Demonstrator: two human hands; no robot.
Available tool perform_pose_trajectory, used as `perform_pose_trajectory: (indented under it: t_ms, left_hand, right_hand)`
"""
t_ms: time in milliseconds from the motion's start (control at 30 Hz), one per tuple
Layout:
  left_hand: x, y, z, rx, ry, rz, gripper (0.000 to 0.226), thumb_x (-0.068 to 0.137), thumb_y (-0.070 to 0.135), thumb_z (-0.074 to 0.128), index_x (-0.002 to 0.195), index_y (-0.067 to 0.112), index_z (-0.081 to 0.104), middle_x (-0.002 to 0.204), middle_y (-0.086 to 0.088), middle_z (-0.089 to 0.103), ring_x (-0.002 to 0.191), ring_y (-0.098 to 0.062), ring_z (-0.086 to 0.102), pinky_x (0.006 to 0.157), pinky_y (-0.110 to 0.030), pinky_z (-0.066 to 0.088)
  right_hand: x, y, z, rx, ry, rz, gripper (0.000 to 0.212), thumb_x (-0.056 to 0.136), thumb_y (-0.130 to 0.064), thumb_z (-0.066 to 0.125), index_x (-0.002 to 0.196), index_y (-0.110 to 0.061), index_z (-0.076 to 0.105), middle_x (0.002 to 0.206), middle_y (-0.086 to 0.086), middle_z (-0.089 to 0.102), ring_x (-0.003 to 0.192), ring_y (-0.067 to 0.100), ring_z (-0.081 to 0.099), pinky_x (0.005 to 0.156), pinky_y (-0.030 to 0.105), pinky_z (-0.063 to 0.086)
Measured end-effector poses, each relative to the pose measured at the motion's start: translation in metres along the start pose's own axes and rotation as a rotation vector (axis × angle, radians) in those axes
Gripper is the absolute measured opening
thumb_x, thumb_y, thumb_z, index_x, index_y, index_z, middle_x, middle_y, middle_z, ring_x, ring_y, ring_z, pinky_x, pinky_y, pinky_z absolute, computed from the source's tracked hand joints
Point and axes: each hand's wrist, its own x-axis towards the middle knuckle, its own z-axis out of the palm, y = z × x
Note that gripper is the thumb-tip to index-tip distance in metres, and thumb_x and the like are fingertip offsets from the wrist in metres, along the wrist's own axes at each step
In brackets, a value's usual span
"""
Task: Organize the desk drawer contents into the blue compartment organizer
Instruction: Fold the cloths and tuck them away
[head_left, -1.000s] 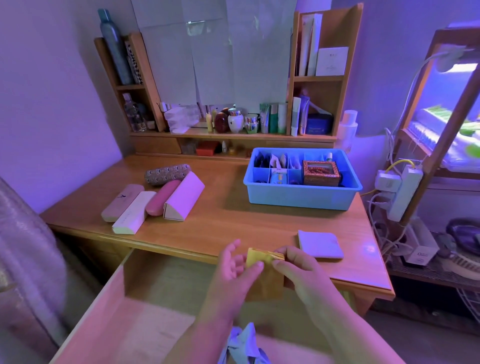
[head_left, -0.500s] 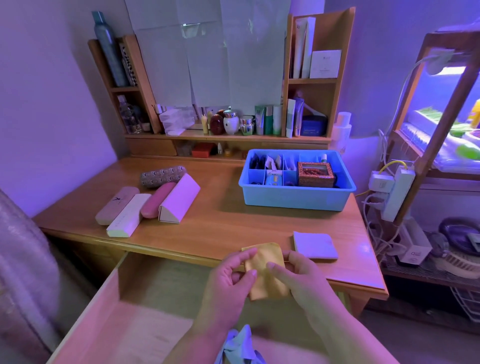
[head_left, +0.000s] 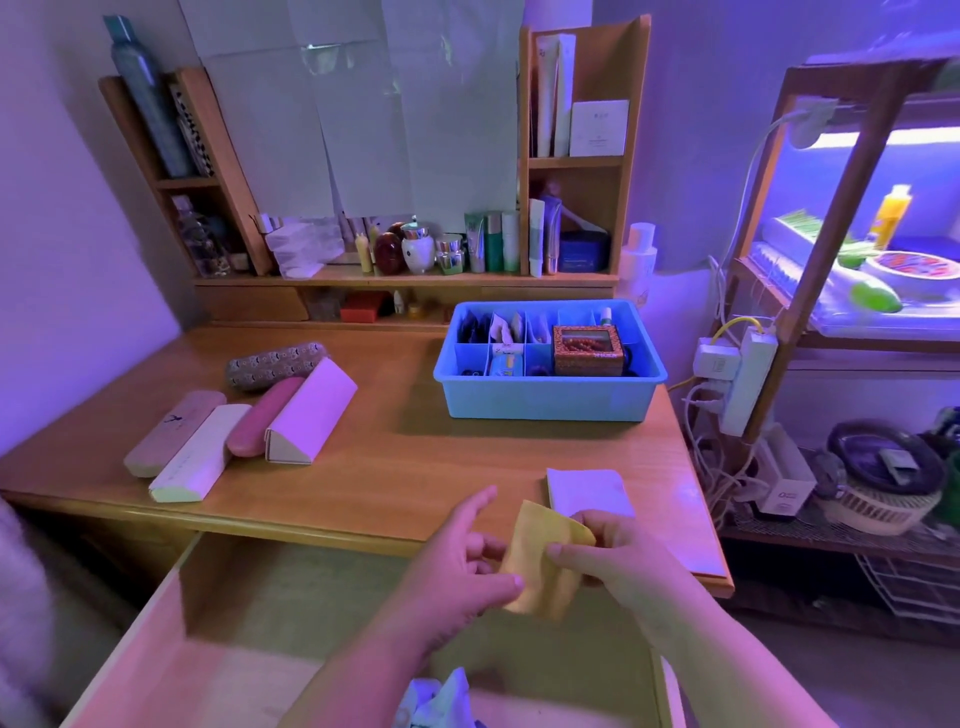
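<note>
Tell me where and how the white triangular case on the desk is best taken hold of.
Likely from above, across the middle of the white triangular case: thumb on one sloping face, fingers on the other. It lies flat with its ridge up; the pink case sits close on its left, so pinch near the ridge.

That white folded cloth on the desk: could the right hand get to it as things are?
Probably yes. The white folded cloth lies just beyond the right hand with bare desk around it and nothing on top. But that hand is pinching the yellow cloth, shared with the left hand, so it must let go first.
</note>
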Motion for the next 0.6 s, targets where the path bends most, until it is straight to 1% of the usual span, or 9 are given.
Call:
perform_pose_trajectory:
  t_ms: [67, 133, 233, 300, 333, 400, 467, 533, 600]
  left_hand:
    - [0.008, 0.0, 0.004, 0.125, 0.043, 0.003, 0.038, 0.071, -0.002, 0.072, 0.101, 0.022, 0.065, 0.082, -0.004, 0.067, 0.068, -0.012, 0.053, 0.062, -0.018, 0.046]
    - [0.015, 0.002, 0.009, 0.208, 0.095, 0.033, 0.019, 0.076, 0.0, 0.069, 0.076, 0.019, 0.069, 0.066, 0.009, 0.065, 0.055, -0.005, 0.052, 0.054, -0.015, 0.043]
    - [0.027, 0.007, 0.019, 0.074, 0.16, 0.035, 0.016, 0.084, 0.002, 0.06, 0.076, 0.016, 0.062, 0.069, 0.003, 0.064, 0.045, -0.011, 0.057, 0.04, -0.02, 0.04]
    - [0.036, 0.011, 0.027, -0.094, 0.134, 0.017, 0.015, 0.09, 0.002, 0.052, 0.082, 0.013, 0.056, 0.072, -0.002, 0.065, 0.052, -0.02, 0.065, 0.043, -0.024, 0.048]
    - [0.04, 0.013, 0.031, -0.138, 0.117, 0.029, 0.015, 0.092, 0.001, 0.05, 0.083, 0.012, 0.055, 0.073, -0.005, 0.066, 0.057, -0.023, 0.068, 0.048, -0.026, 0.052]
    - [0.05, 0.012, 0.035, -0.132, 0.095, 0.116, 0.019, 0.092, -0.003, 0.05, 0.084, 0.014, 0.056, 0.079, -0.01, 0.065, 0.068, -0.023, 0.069, 0.061, -0.029, 0.056]
    - [0.061, 0.011, 0.035, 0.041, 0.104, 0.267, 0.028, 0.089, -0.003, 0.054, 0.083, 0.023, 0.06, 0.089, -0.009, 0.066, 0.079, -0.017, 0.065, 0.075, -0.03, 0.052]
    - [0.071, 0.014, 0.033, 0.271, 0.109, 0.433, 0.032, 0.084, -0.002, 0.059, 0.08, 0.03, 0.061, 0.104, 0.005, 0.066, 0.096, -0.007, 0.061, 0.086, -0.019, 0.044]
    - [0.082, 0.015, 0.031, 0.447, 0.115, 0.545, 0.035, 0.079, 0.0, 0.062, 0.077, 0.034, 0.062, 0.114, 0.018, 0.058, 0.109, 0.002, 0.055, 0.089, -0.008, 0.036]
  right_hand:
    - [0.003, -0.003, -0.013, -0.175, 0.032, -0.036, 0.015, 0.076, -0.003, 0.07, 0.07, -0.014, 0.063, 0.063, -0.001, 0.057, 0.061, 0.014, 0.047, 0.056, 0.024, 0.035]
    - [0.005, -0.01, -0.025, -0.271, 0.011, -0.073, 0.018, 0.074, 0.0, 0.067, 0.069, -0.016, 0.064, 0.061, -0.005, 0.058, 0.057, 0.01, 0.047, 0.055, 0.022, 0.038]
    - [0.012, -0.017, -0.04, -0.363, -0.011, -0.127, 0.018, 0.074, 0.001, 0.066, 0.073, -0.017, 0.067, 0.062, -0.008, 0.062, 0.058, 0.008, 0.051, 0.06, 0.02, 0.041]
    - [0.017, -0.02, -0.049, -0.386, 0.015, -0.153, 0.019, 0.075, 0.0, 0.064, 0.072, -0.018, 0.066, 0.053, -0.01, 0.059, 0.05, 0.007, 0.05, 0.055, 0.016, 0.041]
    - [0.02, -0.021, -0.052, -0.341, 0.019, -0.164, 0.022, 0.075, 0.003, 0.062, 0.07, -0.018, 0.065, 0.052, -0.008, 0.06, 0.049, 0.009, 0.053, 0.057, 0.016, 0.044]
    - [0.025, -0.023, -0.059, -0.243, 0.028, -0.196, 0.027, 0.076, 0.012, 0.059, 0.072, -0.015, 0.063, 0.06, 0.0, 0.066, 0.058, 0.015, 0.06, 0.068, 0.025, 0.05]
    - [0.031, -0.023, -0.066, -0.261, 0.034, -0.256, 0.029, 0.077, 0.014, 0.058, 0.078, -0.015, 0.064, 0.073, 0.001, 0.071, 0.065, 0.013, 0.061, 0.067, 0.023, 0.048]
    - [0.041, -0.023, -0.075, -0.309, 0.024, -0.304, 0.032, 0.077, 0.014, 0.056, 0.077, -0.017, 0.062, 0.089, -0.001, 0.072, 0.073, 0.012, 0.06, 0.068, 0.022, 0.045]
    - [0.052, -0.023, -0.083, -0.366, 0.016, -0.342, 0.035, 0.076, 0.016, 0.053, 0.069, -0.018, 0.058, 0.104, -0.007, 0.07, 0.088, 0.007, 0.062, 0.079, 0.02, 0.046]
